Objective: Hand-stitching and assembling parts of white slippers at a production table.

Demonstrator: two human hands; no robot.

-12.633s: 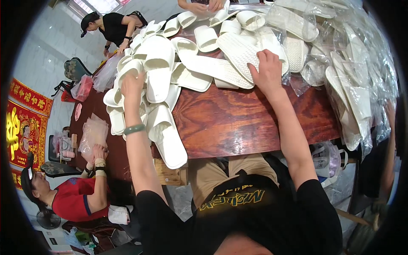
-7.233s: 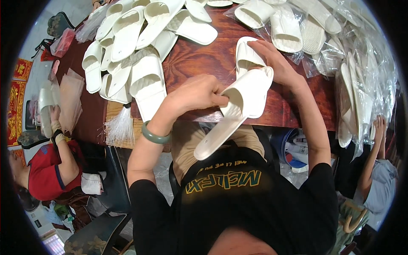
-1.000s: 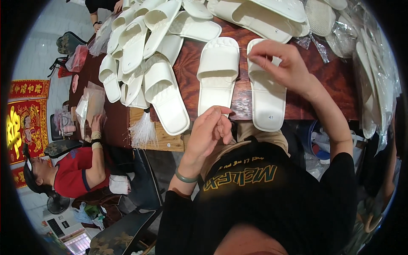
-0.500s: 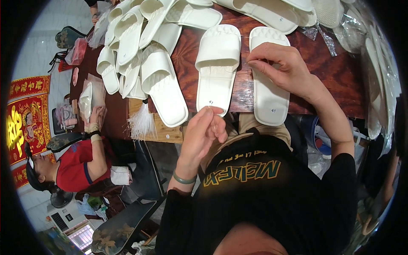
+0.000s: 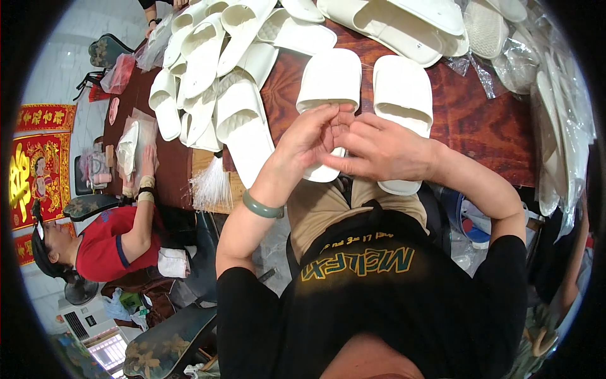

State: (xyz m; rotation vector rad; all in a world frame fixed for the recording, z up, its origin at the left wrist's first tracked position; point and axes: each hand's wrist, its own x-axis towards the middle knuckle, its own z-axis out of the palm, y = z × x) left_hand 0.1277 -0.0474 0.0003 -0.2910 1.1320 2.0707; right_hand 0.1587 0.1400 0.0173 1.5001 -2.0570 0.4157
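Observation:
Two white slide slippers lie side by side in front of me, toes away: the left slipper and the right slipper. Above the left one, my hands come together below the opening of its strap. My left hand, with a green bangle at its wrist, has its thumb and fingers drawn together. Close against it, my right hand bends its fingers toward the thumb and covers part of both slippers. Anything pinched between the fingers is too small or hidden to make out.
More white slippers are heaped at left, others along the far side. A bundle of thin white strands hangs at the table edge. Plastic-wrapped slippers stand at right. A person in red handles a bagged item at left.
My right hand has moved left, off the right slipper, to meet my left hand. My left hand has moved up from the left slipper's heel toward its strap.

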